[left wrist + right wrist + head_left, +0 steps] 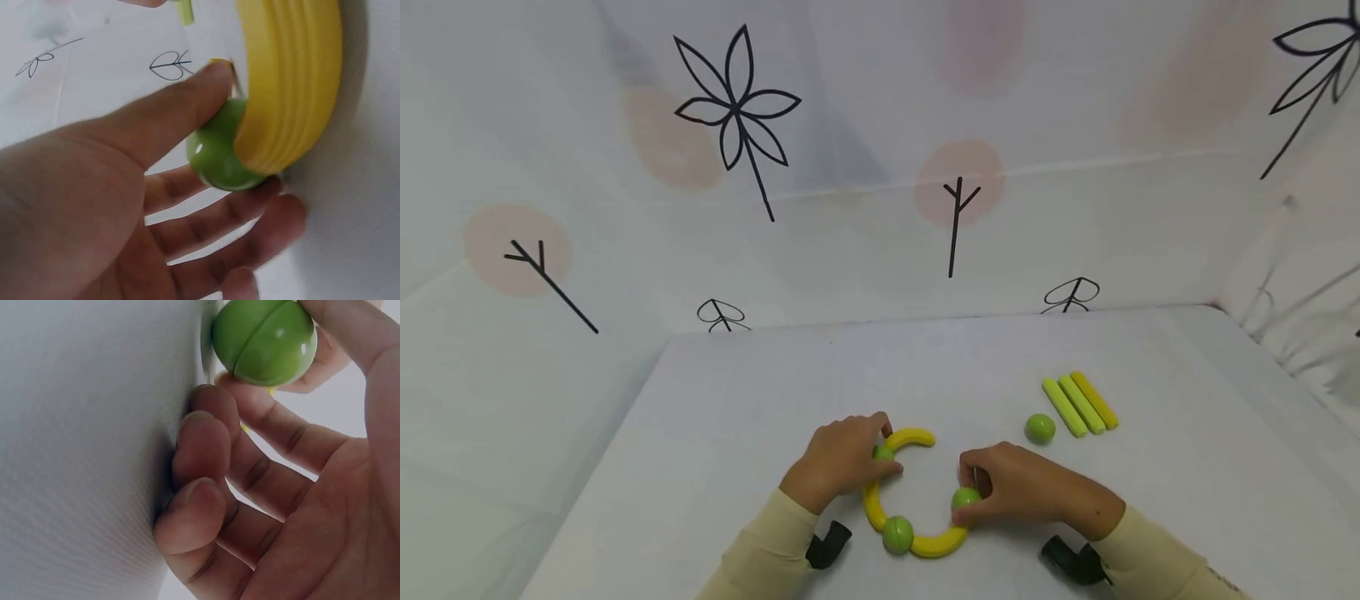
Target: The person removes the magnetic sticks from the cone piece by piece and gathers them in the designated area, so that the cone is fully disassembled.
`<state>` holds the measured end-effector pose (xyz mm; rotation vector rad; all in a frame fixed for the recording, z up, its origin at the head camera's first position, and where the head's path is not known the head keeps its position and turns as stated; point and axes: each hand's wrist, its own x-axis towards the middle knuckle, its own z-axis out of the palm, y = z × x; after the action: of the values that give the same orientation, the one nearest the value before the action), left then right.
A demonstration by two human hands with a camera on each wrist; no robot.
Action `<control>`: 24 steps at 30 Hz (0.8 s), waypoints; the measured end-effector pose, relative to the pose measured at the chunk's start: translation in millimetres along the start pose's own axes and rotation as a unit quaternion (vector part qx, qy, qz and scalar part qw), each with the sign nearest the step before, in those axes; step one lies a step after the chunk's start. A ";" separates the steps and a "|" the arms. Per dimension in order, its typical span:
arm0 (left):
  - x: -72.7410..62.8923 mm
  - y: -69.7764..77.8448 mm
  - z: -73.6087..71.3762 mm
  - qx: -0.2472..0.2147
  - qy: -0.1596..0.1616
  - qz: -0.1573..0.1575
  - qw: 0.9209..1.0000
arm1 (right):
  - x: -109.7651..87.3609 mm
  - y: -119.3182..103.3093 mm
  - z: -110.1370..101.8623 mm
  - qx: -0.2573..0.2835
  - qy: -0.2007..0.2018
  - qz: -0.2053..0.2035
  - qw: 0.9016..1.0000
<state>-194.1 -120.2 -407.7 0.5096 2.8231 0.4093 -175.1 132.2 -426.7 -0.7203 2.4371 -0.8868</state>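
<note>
Beyond the front green ball (898, 535), the grip of the left hand (841, 458) pinches a second green ball (882, 452), while to the front ball's right the right hand (1030, 485), nearer the lower yellow arc (939, 546) curving lengthwise rightward from that landmark, pinches a third green ball (966, 497).

The sleeves (763, 550) are cream, the right sleeve (1157, 554) faintly marked. A curved black fitting (829, 547) shows at each cuff (797, 507).

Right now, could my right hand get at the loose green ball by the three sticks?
Probably yes: the loose green ball lies just beyond your right hand, with nothing visible between. Your grip is on another green ball, so it likely must let go first.
</note>
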 end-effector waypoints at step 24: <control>8.8 3.5 10.6 -0.002 0.080 0.024 0.996 | 16.0 -24.6 -5.1 -0.048 0.129 -0.025 0.990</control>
<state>-197.9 -111.3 -418.1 0.5695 2.9674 0.4854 -182.4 108.6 -409.9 -0.7443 2.7175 -0.9381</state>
